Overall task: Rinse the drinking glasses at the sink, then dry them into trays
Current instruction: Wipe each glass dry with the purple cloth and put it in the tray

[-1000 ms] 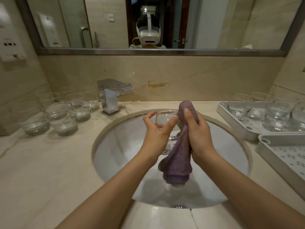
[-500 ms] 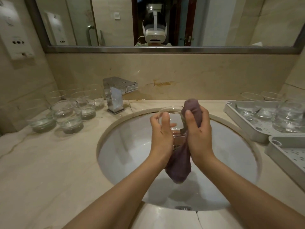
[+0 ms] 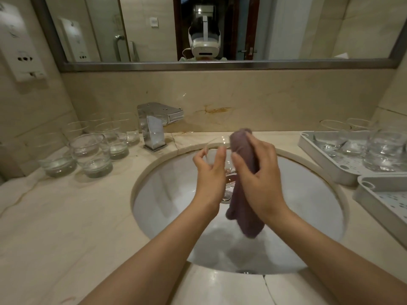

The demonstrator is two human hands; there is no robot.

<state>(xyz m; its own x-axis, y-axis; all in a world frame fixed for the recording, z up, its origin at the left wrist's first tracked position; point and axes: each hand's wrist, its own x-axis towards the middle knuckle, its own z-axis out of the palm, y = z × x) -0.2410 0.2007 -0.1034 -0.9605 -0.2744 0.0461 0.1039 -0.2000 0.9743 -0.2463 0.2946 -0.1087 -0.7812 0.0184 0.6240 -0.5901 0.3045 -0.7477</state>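
Note:
Over the white sink basin (image 3: pixel 171 194), my left hand (image 3: pixel 210 172) grips a clear drinking glass (image 3: pixel 217 151), its rim showing above my fingers. My right hand (image 3: pixel 259 177) holds a purple cloth (image 3: pixel 242 146) against the glass; the cloth's tail hangs down into the basin. Most of the glass is hidden behind both hands. Several glasses (image 3: pixel 90 155) stand on the counter at the left. More glasses (image 3: pixel 383 148) stand in a white tray (image 3: pixel 326 159) at the right.
A chrome faucet (image 3: pixel 154 126) stands behind the basin to the left. A second white tray (image 3: pixel 378 199) lies nearer at the right edge. A mirror (image 3: pixel 220 64) runs along the back wall, and a dispenser (image 3: pixel 19 51) hangs on the left wall.
My left hand has shifted its grip round the glass, fingers now spread wider. My right hand and the cloth have turned slightly against it. The view has moved a little.

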